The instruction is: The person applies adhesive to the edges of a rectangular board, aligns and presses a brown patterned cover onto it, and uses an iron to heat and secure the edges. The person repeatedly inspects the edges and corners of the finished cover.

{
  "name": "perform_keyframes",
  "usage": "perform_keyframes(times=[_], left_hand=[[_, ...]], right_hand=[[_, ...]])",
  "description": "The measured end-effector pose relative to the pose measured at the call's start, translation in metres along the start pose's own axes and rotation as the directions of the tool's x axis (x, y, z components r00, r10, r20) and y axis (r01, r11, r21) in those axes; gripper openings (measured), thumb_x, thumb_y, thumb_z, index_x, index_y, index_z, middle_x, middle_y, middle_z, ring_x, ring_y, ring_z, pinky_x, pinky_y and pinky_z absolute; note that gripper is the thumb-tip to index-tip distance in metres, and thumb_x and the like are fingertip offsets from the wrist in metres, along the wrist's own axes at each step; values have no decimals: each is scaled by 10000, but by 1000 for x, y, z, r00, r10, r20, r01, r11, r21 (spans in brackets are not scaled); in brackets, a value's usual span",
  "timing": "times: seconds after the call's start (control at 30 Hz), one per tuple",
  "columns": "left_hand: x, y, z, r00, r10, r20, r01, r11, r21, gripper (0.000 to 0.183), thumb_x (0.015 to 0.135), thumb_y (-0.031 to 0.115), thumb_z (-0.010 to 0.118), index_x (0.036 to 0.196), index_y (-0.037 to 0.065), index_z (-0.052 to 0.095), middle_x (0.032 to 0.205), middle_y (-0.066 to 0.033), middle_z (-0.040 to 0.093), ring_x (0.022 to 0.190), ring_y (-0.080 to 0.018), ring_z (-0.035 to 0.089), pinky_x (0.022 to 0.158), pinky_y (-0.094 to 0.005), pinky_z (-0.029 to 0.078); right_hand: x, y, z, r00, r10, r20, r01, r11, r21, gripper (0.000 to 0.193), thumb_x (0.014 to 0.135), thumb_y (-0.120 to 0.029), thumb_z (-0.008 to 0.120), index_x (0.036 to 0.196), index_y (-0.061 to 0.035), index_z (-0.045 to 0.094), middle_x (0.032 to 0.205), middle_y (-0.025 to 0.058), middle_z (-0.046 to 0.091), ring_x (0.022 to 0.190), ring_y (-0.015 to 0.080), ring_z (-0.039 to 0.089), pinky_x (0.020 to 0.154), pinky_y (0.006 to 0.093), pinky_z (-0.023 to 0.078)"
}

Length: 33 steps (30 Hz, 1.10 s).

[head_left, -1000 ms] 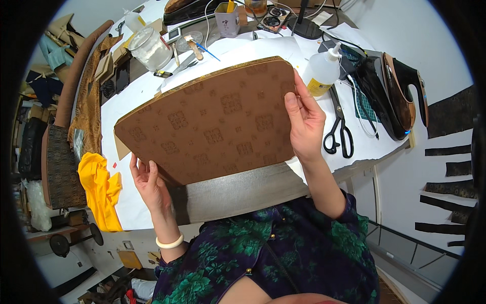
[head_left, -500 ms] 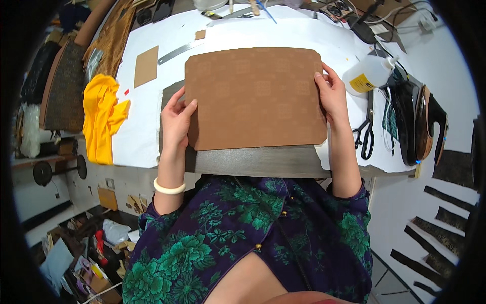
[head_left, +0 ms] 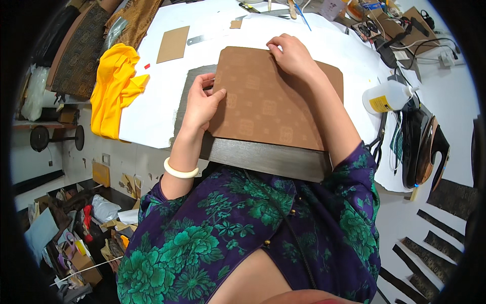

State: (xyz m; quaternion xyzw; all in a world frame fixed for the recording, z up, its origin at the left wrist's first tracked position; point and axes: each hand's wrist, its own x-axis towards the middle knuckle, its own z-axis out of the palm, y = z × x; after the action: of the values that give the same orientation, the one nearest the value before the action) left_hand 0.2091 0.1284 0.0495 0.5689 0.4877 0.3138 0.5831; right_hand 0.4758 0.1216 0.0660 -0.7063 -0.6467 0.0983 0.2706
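A brown patterned sheet with rounded corners lies flat on a dark grey board on the white table. My left hand rests on the sheet's left edge, fingers spread, pressing it down. My right hand presses on the sheet's far edge, near its top middle, with the fingers bent. Neither hand grips the sheet; both lie on top of it. A white bangle sits on my left wrist.
A yellow cloth lies at the table's left edge. A small brown card and a metal ruler lie beyond the sheet. A white glue bottle, scissors and dark bag pieces sit at the right. Clutter covers the floor below left.
The sheet was held up tilted a second ago and now lies flat on the board. My right hand moved from its right edge to the far edge; my left hand stays at the left edge.
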Motion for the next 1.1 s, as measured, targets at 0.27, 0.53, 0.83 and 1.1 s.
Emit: perform_keyframes(times=[0.27, 0.53, 0.83, 1.1], left_hand=[[-6, 7, 1, 998, -55, 5, 55, 978, -200, 499, 831, -49, 635, 1301, -68, 467, 1286, -182, 545, 1057, -197, 596, 939, -331, 503], [6, 6, -10, 974, -191, 118, 224, 861, -457, 483, 822, -87, 568, 1295, -81, 468, 1214, -169, 559, 1087, -227, 579, 956, -328, 481], [11, 3, -21, 954, -217, 208, 299, 748, -593, 374, 874, 30, 577, 1239, -28, 526, 1119, -121, 594, 943, -201, 581, 860, -303, 485], [13, -2, -39, 945, -204, 257, 325, 678, -660, 548, 977, 432, 520, 1279, -24, 491, 1115, -178, 576, 980, -232, 582, 905, -350, 503]], right_hand=[[33, -9, 18, 974, 114, 195, -114, 993, -12, 268, 966, -243, 536, 1004, -46, 715, 1023, 138, 719, 986, 323, 662, 891, 423, 509], [54, -23, 26, 963, -54, 265, 85, 990, -108, 228, 938, -270, 598, 1049, -104, 709, 1049, 104, 712, 1000, 302, 660, 913, 410, 504], [62, -77, 33, 655, -685, 319, 726, 688, -13, 38, 820, -110, 723, 850, -118, 701, 990, -3, 624, 1030, 213, 574, 883, 381, 457], [73, -132, -63, 563, -650, 511, 733, 678, 55, 71, 838, -134, 710, 793, -91, 675, 949, 91, 656, 949, 275, 636, 853, 416, 530]])
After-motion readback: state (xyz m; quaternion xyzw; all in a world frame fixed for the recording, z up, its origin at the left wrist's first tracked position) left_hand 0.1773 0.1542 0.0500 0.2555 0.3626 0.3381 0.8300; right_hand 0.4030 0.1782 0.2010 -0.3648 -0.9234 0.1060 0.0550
